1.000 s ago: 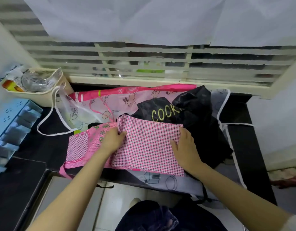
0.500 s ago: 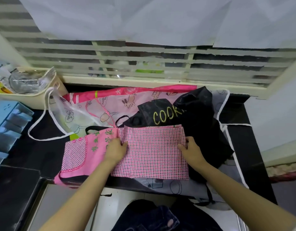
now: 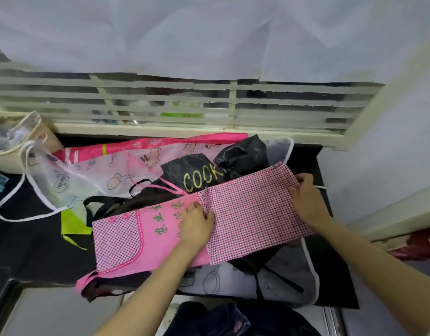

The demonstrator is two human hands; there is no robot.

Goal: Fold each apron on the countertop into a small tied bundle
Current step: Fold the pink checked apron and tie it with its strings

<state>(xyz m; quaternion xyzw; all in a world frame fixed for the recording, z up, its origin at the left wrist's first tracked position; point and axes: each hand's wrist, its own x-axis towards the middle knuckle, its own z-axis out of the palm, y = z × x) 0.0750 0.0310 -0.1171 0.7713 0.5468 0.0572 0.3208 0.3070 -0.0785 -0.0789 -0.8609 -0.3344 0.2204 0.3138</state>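
A pink apron (image 3: pixel 146 236) with green characters and a checked pocket lies across a pile of aprons on the dark countertop (image 3: pixel 32 248). Its pink checked flap (image 3: pixel 252 219) spreads out to the right. My left hand (image 3: pixel 197 221) pinches the flap's left edge where it meets the plain pink part. My right hand (image 3: pixel 303 200) grips the flap's right edge and holds it taut. Under it lie a black apron (image 3: pixel 204 175) lettered "COOK" and a translucent cartoon-print apron (image 3: pixel 93 173) with white trim.
A louvred window (image 3: pixel 185 105) runs behind the counter, with white paper hanging above. A beige container (image 3: pixel 27 134) with clear plastic stands at the back left. A grey printed apron (image 3: pixel 277 282) hangs over the front edge. A wall (image 3: pixel 391 166) closes the right side.
My right hand has moved right and farther back, drawing the checked flap out wider. My left hand stays at the flap's left edge. The view has shifted left.
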